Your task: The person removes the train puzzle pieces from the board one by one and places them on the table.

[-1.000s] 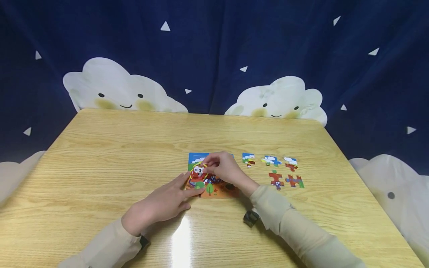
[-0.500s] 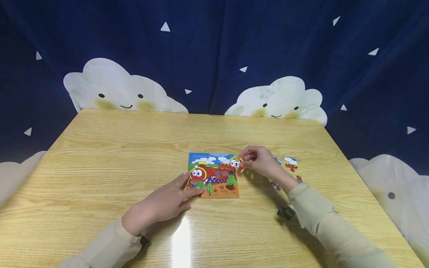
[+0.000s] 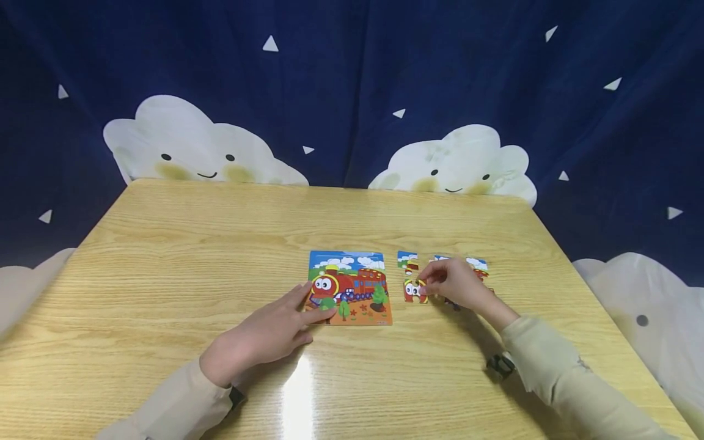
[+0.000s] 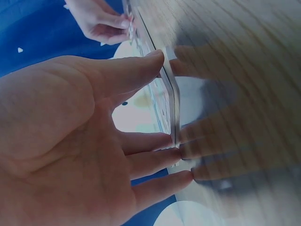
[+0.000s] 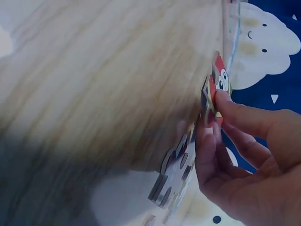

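Here's the right hand (image 3: 460, 285) pinching the train-face jigsaw piece (image 3: 414, 293) between thumb and fingers, right at the near side of the sky-and-funnel jigsaw piece (image 3: 407, 259), while the left hand (image 3: 275, 327) (fingers stretched out) rests on the lower-left edge of the train picture board (image 3: 360, 284).

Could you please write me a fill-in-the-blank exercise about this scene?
The train on the picture board is mostly ____.
Only the ____ hand touches the picture board.
The right hand pinches a puzzle piece printed with two ____.
The curtain behind the table is dark ____.

Missing words: red; left; eyes; blue.
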### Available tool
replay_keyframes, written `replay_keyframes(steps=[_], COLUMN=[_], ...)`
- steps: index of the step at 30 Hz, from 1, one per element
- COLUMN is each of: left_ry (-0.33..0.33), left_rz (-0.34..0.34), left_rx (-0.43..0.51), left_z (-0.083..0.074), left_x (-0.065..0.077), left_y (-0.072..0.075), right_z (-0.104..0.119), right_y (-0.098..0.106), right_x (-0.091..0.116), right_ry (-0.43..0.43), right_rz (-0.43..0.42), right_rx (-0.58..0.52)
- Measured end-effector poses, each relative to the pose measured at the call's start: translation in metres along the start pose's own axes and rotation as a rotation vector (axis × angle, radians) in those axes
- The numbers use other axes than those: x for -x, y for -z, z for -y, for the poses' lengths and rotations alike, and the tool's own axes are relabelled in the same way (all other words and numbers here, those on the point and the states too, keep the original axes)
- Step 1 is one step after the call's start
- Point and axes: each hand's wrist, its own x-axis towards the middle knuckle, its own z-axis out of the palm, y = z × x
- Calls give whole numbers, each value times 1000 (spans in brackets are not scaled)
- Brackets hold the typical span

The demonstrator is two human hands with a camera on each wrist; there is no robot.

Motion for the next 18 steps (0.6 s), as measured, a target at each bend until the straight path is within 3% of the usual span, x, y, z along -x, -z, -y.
replay_keyframes(steps=[10,18], left_ry=[5,3], left_rz=[-6,-6], left_rx=[-5,-16], left_z=[1,1], left_x=[-1,-1], left_y=[-1,0], right_z=[2,4], right_y=[-5,1], right_x=[2,3], right_ry=[40,30], right_rz=[-33,-21], right_rx=[59,13])
